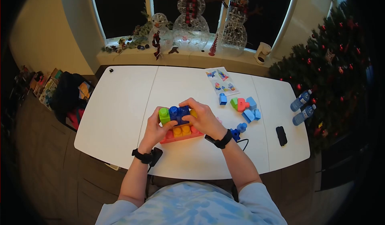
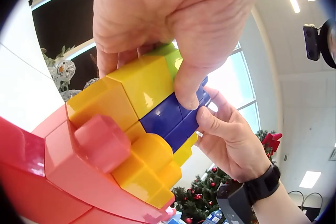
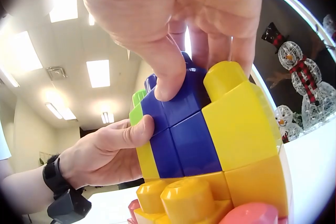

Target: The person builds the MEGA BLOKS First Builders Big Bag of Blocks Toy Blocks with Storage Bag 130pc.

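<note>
A stack of toy blocks stands on the table, with a red base [image 1: 178,139], orange blocks [image 1: 182,130] above it, then yellow [image 3: 244,127] and dark blue blocks [image 3: 191,140]. On top, a dark blue block [image 3: 181,100] sits between a light green block [image 1: 164,115] and a yellow stud. My right hand [image 1: 206,120] grips the upper dark blue block, thumb on its near face, fingers behind. My left hand [image 1: 155,127] holds the green end of the stack, its thumb against the blocks' near face and its fingers behind.
Loose blue blocks [image 1: 248,116], a red block [image 1: 242,104] and a dark blue piece [image 1: 235,135] lie to the right. Behind them is a picture sheet [image 1: 222,81]. Two bottles [image 1: 300,100] and a black case [image 1: 281,136] are at the far right.
</note>
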Demonstrator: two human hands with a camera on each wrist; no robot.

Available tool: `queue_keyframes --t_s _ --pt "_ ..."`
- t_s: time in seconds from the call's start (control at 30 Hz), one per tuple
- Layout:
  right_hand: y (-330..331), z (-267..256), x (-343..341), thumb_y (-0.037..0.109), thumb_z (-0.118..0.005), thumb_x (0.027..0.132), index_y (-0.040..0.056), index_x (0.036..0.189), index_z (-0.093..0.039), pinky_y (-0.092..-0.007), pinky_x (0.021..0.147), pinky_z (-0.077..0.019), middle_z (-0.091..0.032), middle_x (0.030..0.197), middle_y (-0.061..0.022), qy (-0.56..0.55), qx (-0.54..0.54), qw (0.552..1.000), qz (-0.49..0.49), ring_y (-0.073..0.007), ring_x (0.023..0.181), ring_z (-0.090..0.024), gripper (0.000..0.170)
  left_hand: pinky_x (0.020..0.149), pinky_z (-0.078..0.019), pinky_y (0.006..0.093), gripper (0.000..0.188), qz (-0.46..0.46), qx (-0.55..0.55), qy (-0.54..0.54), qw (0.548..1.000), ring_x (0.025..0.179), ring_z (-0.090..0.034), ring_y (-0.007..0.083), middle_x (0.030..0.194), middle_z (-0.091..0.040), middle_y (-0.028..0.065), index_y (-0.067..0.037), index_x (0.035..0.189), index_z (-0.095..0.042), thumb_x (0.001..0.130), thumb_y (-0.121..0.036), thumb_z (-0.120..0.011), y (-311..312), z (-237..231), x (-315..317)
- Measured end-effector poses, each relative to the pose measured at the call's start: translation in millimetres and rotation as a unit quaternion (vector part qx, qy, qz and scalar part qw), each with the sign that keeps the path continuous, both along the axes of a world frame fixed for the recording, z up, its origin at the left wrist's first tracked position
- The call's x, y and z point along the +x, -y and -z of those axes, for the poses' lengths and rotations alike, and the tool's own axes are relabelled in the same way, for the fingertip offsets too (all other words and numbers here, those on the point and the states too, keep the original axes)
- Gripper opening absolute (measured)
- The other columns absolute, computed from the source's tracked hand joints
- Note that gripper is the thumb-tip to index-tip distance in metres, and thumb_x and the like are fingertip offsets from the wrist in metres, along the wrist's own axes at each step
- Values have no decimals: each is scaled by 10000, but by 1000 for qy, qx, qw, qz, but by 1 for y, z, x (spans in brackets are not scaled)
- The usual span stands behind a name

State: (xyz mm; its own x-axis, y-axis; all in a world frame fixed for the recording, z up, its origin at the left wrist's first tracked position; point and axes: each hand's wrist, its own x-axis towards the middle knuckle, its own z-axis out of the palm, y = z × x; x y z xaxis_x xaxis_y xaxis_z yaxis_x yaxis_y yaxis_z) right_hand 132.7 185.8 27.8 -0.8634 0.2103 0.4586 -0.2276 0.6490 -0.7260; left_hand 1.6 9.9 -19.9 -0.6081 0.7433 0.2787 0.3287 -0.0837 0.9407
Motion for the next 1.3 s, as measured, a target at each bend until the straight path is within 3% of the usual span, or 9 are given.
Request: queue_keyframes --t_s 0.33,0.4,0.57,0.73,0.83,0.97,1.1,1.23,1.3 --pt "-5 -4 9 97 -765 885 64 1295 -556 -441 944 -548 -680 1228 -195 39 11 999 -6 -395 1126 -673 462 907 -552 300 388 8 -4 14 1000 997 -648 123 1044 -664 21 -53 1157 -574 869 -57 -833 -1 6 -3" --pt "-26 -13 22 163 -775 916 82 1414 -536 -399 1003 -524 -676 1326 -144 13 8 1000 7 -311 1216 -657 559 908 -552 302 390 5 2 15 1000 1000 -647 123 1045 -665 22 -54 1159 -573 868 -56 -833 -1 6 -3" --pt "-134 -7 61 194 -801 870 39 1285 -647 -431 972 -525 -710 1235 -170 60 102 978 173 -346 1158 -667 469 914 -547 297 387 3 4 13 1000 1000 -642 120 1037 -665 22 -47 1157 -570 867 -40 -827 0 8 -2" --pt "-192 43 71 223 -876 726 73 1315 -650 -444 1003 -532 -699 1260 -173 316 180 894 263 -350 1158 -670 648 923 -545 305 386 -5 -4 23 1000 997 -641 123 1029 -668 23 -41 1155 -571 866 -31 -826 1 -2 3" --pt "-200 78 63 267 -902 682 99 1325 -652 -458 1012 -529 -701 1249 -164 282 240 894 251 -356 1164 -664 709 935 -541 310 392 -8 -12 32 999 1001 -642 123 1031 -670 25 -40 1158 -573 862 -27 -829 1 0 2" --pt "-201 87 48 169 -819 764 114 1303 -652 -484 1008 -514 -696 1223 -189 412 241 839 261 -362 1178 -647 567 944 -536 307 402 -4 -7 17 1000 1008 -642 123 1042 -672 28 -39 1169 -577 859 -28 -832 2 -2 2" --pt "-196 89 48 86 -749 813 100 1278 -649 -476 987 -520 -672 1258 -205 376 249 859 243 -370 1164 -648 476 945 -534 307 401 -7 -9 23 1000 1012 -642 126 1050 -673 30 -39 1176 -582 863 -34 -832 1 -2 3" --pt "-169 50 51 39 -713 828 60 1280 -611 -453 1001 -517 -657 1219 -199 231 120 923 285 -399 1168 -623 464 945 -534 308 396 -3 -1 13 1000 1004 -645 131 1052 -674 30 -41 1172 -587 863 -39 -834 1 0 2" --pt "-159 38 49 53 -751 823 68 1318 -586 -406 948 -543 -676 1190 -164 96 102 953 269 -333 1093 -666 522 944 -535 308 392 0 0 15 1000 998 -646 132 1052 -674 30 -42 1166 -589 861 -38 -835 1 1 2"
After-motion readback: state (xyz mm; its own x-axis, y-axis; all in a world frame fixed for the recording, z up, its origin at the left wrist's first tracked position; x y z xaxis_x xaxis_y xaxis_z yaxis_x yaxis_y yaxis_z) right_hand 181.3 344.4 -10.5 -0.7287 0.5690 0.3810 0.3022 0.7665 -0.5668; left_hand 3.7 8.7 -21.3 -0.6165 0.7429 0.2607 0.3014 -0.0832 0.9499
